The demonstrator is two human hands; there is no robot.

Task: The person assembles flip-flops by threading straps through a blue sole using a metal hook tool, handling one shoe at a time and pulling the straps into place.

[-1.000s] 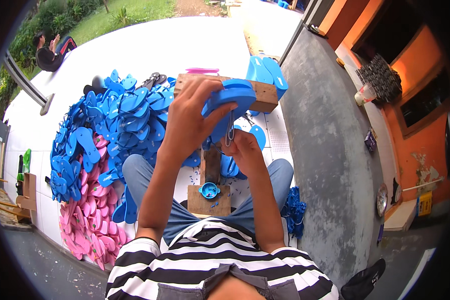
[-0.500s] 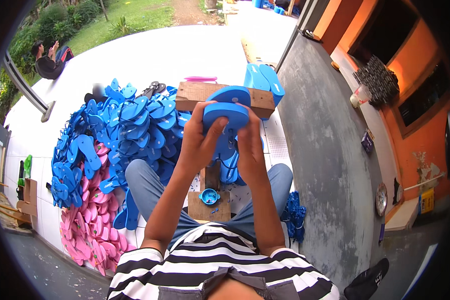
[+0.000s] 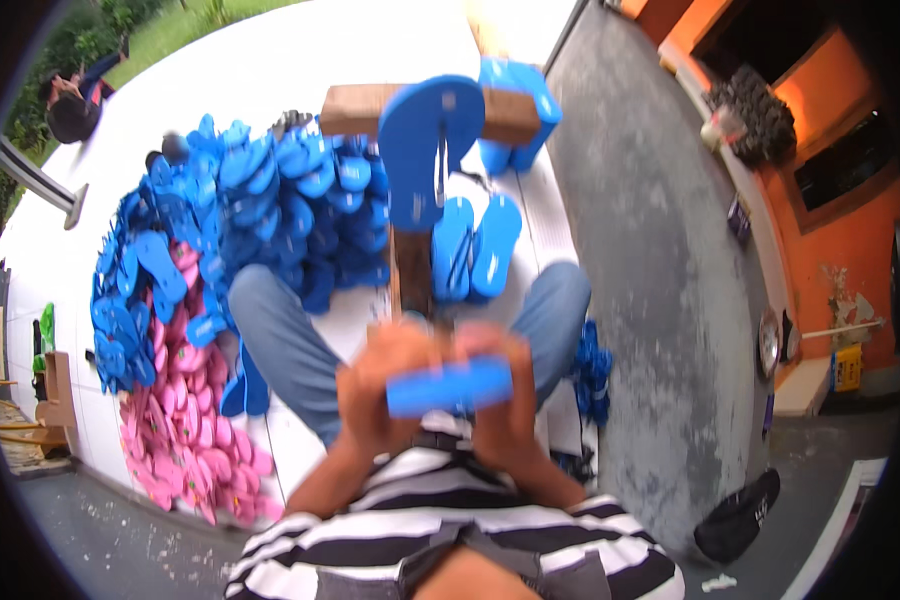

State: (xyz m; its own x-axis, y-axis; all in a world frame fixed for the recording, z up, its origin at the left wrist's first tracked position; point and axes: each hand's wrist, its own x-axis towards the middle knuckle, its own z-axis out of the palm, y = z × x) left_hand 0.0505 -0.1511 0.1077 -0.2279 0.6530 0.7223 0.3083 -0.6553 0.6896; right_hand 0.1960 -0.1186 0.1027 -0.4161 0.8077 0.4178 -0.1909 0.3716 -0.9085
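Note:
Both my hands hold one blue flip-flop sole (image 3: 450, 387) edge-on, close to my chest above my lap. My left hand (image 3: 380, 385) grips its left end and my right hand (image 3: 505, 400) its right end; both are blurred. Ahead of my knees a wooden stand (image 3: 410, 270) carries a blue sandal with a strap (image 3: 425, 150) lying on its wooden top block (image 3: 355, 108). A pair of blue soles (image 3: 475, 245) lies on the white floor just right of the stand.
A big heap of blue sandals (image 3: 240, 210) and a pink heap (image 3: 185, 440) lie to my left. A stack of blue soles (image 3: 515, 115) stands behind the block. Blue straps (image 3: 592, 370) lie by my right knee. A person (image 3: 75, 100) sits far left. Grey concrete runs along the right.
My hands came down from the stand's top to my lap, now holding a blue sole edge-on. The strapped blue sandal stays on the wooden block.

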